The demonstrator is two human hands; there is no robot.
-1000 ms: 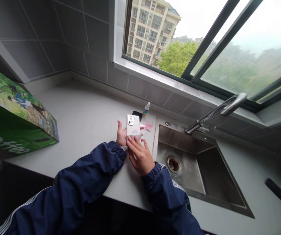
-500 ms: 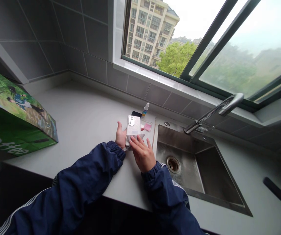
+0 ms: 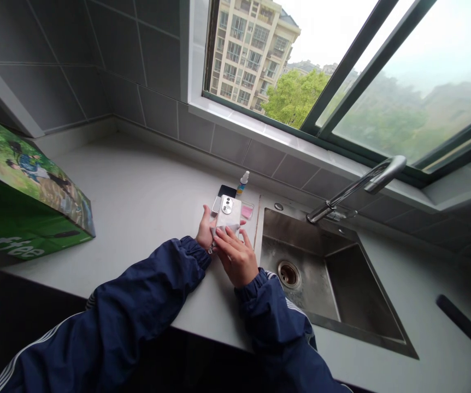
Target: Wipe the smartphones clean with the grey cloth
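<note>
A pale tabletop point(image 3: 145, 185) runs from the left of the frame to the lower right. Behind it, a sliding window point(image 3: 383, 103) fills the upper right. A stainless-steel sink point(image 3: 358, 300) is set in right of centre, while a green box printed "Coffee" point(image 3: 34, 218) stands at the left edge. A chrome faucet point(image 3: 342, 191) arches beyond the sink.

Near the centre are the person's hands. The left hand point(image 3: 205, 233) is partly open, cradling a white smartphone point(image 3: 231, 213) from behind, thumb raised at its left edge and fingertips showing at its right. The phone lies between the hands, camera side up. The right hand point(image 3: 237, 256) rests its nearly straight fingers on a grey cloth point(image 3: 219, 231) over the phone's lower end; whether it grips the cloth, I cannot tell.

Just beyond the phone lie a dark, flat phone-like slab point(image 3: 227, 191), a pink piece point(image 3: 247, 211) and a small spray bottle point(image 3: 242, 184).
</note>
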